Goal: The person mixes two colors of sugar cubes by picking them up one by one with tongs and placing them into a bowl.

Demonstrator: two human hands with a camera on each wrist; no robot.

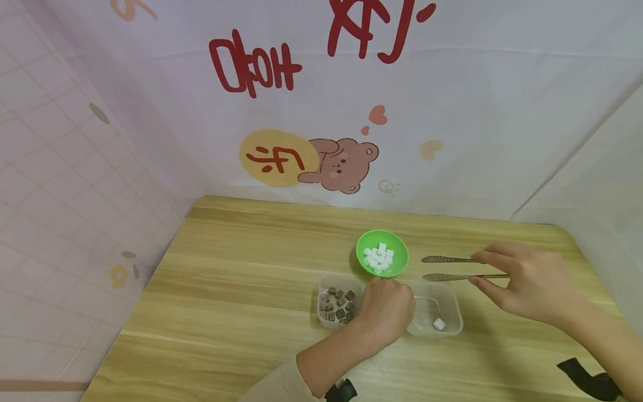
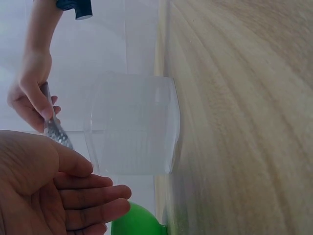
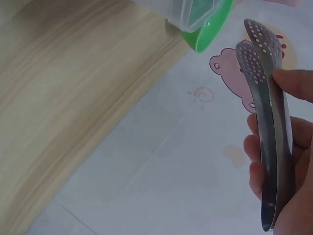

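Note:
My right hand (image 1: pixel 537 279) holds metal tongs (image 3: pixel 266 98) between thumb and fingers. Their perforated tips point left, apart from each other and with nothing between them. Over the middle of the clear plastic containers is my left hand (image 1: pixel 387 312); in its wrist view the fingers (image 2: pixel 95 197) are relaxed, loosely bent and hold nothing, with the thumb overlapping the container's upper edge. One white cube (image 1: pixel 439 324) lies in the right container (image 1: pixel 459 312). Several brown cubes (image 1: pixel 341 314) fill the left container (image 1: pixel 320 298), partly hidden by my left hand.
Just behind the containers stands a green bowl (image 1: pixel 400 248) with several white cubes (image 1: pixel 379 259). Everything rests on a wood-grain table (image 1: pixel 241 279). A white printed cloth (image 1: pixel 452 100) with a bear picture hangs along the table's back edge, and cloth walls flank both sides.

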